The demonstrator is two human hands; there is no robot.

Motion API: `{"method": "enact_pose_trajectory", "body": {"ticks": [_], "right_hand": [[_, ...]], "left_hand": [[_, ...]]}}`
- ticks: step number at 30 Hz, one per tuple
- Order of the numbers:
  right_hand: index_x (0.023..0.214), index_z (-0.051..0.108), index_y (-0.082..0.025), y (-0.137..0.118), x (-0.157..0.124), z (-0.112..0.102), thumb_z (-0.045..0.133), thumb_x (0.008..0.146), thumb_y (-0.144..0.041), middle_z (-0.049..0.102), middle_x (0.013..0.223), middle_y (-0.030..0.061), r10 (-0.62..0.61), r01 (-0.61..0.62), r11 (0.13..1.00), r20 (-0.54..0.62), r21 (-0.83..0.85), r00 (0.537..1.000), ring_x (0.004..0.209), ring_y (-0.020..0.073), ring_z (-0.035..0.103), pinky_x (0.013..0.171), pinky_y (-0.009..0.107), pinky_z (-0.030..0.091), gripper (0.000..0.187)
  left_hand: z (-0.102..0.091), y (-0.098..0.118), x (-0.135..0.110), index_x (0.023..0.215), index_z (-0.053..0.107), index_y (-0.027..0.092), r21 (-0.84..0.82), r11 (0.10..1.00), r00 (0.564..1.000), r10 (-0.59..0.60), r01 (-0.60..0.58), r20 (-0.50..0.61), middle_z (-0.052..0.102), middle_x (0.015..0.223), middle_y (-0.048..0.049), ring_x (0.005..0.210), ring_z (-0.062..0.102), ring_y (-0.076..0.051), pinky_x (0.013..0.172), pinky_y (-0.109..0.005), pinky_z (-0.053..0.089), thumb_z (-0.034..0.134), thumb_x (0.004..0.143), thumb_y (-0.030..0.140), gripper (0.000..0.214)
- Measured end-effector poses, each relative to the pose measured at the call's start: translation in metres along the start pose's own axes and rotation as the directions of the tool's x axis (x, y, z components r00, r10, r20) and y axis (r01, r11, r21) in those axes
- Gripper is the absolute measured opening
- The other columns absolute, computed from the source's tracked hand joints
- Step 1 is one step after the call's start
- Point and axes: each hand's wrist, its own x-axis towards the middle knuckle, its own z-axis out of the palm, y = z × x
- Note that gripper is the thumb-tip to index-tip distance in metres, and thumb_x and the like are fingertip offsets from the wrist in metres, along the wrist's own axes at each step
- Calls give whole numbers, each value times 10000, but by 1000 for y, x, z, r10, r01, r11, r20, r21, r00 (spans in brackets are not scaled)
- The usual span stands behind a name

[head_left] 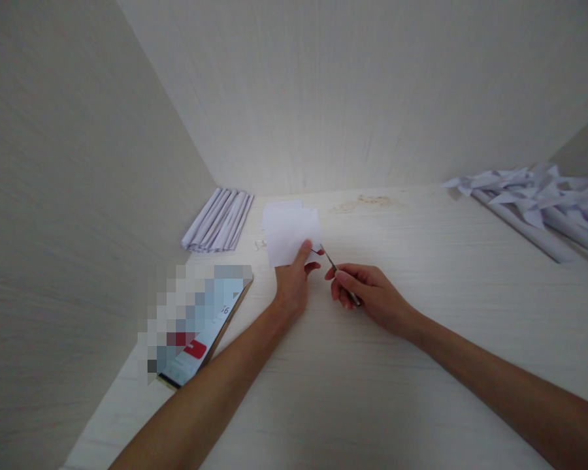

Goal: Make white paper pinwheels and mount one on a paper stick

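Note:
My left hand [293, 279] pinches the lower edge of a small white sheet of paper [290, 234], holding it just above the pale wooden table [421, 261]. My right hand [367, 292] is closed round a thin metal tool [334, 266], perhaps scissors or tweezers. Its tip points up and left, right beside the paper's lower right corner. Both hands sit close together near the middle of the table.
A row of rolled white paper tubes [218, 220] lies at the back left against the wall. A pile of folded paper shapes on long tubes [539, 202] fills the far right. A phone [200, 326] lies at the front left. Walls close in at left and back.

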Motion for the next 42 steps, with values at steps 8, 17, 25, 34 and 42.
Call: {"method": "enact_pose_trajectory", "body": {"ticks": [8,17,25,34,42], "right_hand": [[696,566,-132,1,0,-1,548,717,-371,539,507,-26,67,-66,997,-24,40,997,373,45,418,367,191,267,240],[688,570,-135,0,-1,-2,562,702,-383,542,498,-27,79,-78,995,-14,57,997,368,47,420,365,195,259,248],[663,564,-136,-1,-1,-1,546,716,-352,538,489,-29,84,-84,996,-15,32,996,366,47,424,363,192,254,223],[669,565,-134,-1,-1,-1,540,721,-333,531,484,-35,80,-80,996,-14,32,997,357,36,402,356,189,233,207],[650,561,-130,-2,0,0,552,706,-335,524,471,-36,98,-97,995,-31,36,995,347,32,393,347,185,224,213]], "left_hand": [[0,0,1,769,575,158,-20,999,1000,-27,27,5,615,678,5,634,596,-109,504,-192,431,628,634,247,170],[1,-2,-1,744,573,146,55,998,1000,-18,18,-2,617,628,-1,594,597,-118,495,-206,428,614,640,278,173],[1,-1,-1,755,575,154,61,998,1000,-13,13,0,618,634,3,593,602,-122,489,-206,430,619,642,262,162],[1,-1,-2,740,582,164,85,996,1000,-4,3,6,618,627,9,578,596,-118,462,-197,410,618,644,258,139],[0,-1,-2,766,577,162,75,997,1000,1,-2,13,616,642,8,570,594,-113,442,-186,399,620,642,247,156]]}}
